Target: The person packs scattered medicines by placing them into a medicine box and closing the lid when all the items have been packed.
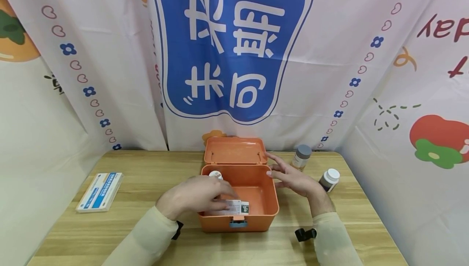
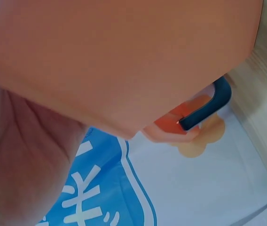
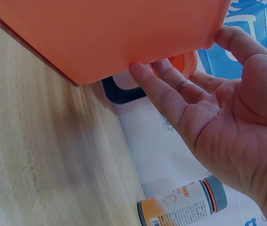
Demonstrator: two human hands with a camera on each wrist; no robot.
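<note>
An orange lidded storage box point(image 1: 256, 224) stands on the table, its lid point(image 1: 234, 152) tipped back. My left hand point(image 1: 199, 192) reaches over the box's left wall, thumb and fingers apart and slightly blurred above a small white medicine carton point(image 1: 234, 207) inside. The carton lies along the front wall, its left part hidden by the hand. A white-capped bottle point(image 1: 215, 174) stands in the back left corner. On the right, my right hand point(image 1: 296, 178) has its fingers spread, fingertips against the box's right wall and rim. The left wrist view shows mostly the box's outer wall point(image 2: 124, 61).
A grey-capped supplement bottle point(image 1: 302, 156) stands behind the right hand, and a dark bottle with a white cap point(image 1: 329, 179) is beside the right wrist. At the table's left lies a flat white-and-blue package point(image 1: 100, 192). A printed curtain point(image 1: 293, 107) hangs behind the table.
</note>
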